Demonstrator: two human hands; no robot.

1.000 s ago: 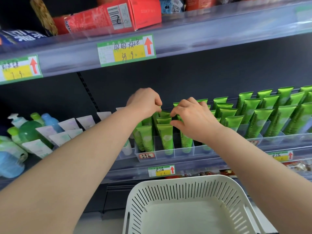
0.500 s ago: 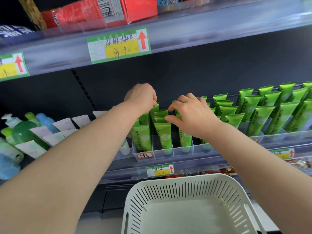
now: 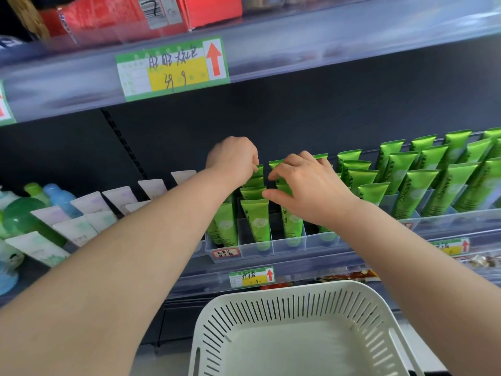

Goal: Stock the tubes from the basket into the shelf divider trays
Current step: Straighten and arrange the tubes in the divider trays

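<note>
Green tubes (image 3: pixel 256 221) stand cap-down in the clear divider trays (image 3: pixel 317 244) on the shelf beyond the white basket (image 3: pixel 284 289); the left hand (image 3: pixel 233 158) pinches a crimped top in a far row with curled fingers; just right of it, the right hand (image 3: pixel 306 185) nips neighbouring tops between thumb and bent fingers.

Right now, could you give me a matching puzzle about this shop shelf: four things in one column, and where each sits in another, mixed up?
Things:
1. white slotted basket
2. green tubes
3. red box
4. pale tubes

Places:
A. on the top shelf
B. in the clear divider trays, middle to right of the middle shelf
C. below the shelves, nearest the camera
D. left part of the middle shelf

Pairs: 1-C, 2-B, 3-A, 4-D.
</note>
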